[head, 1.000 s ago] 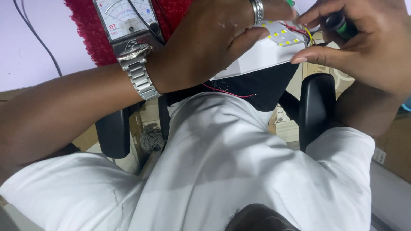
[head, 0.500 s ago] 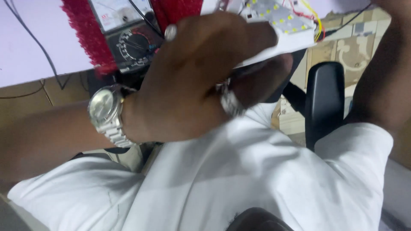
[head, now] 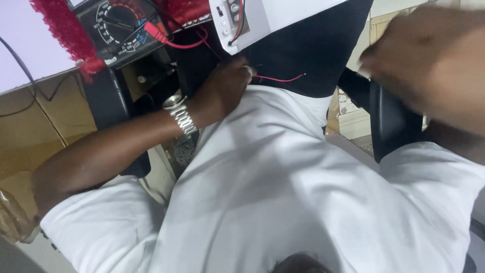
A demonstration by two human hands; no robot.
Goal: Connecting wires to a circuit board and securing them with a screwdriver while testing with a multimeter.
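Observation:
My left hand (head: 225, 86) is down at my lap, fingers curled in, just under the edge of a white panel (head: 268, 15) that carries small parts and wires. A thin red wire (head: 278, 79) runs out to the right from beside its knuckles; whether the fingers grip it is unclear. A metal watch (head: 180, 117) is on that wrist. My right hand (head: 429, 60) is raised at the upper right and is blurred, with its fingers pointing left. Nothing can be made out in it.
A black analogue multimeter (head: 121, 28) with a red lead lies on the desk at the upper left, beside red fringed cloth (head: 65, 35). Black chair armrests (head: 391, 121) stand on both sides of my white-clothed lap. A wooden desk front (head: 30, 121) is at the left.
My left hand has dropped from in front of the camera down to my lap under the white panel. My right hand has come back into view at the upper right, and the view has tilted down.

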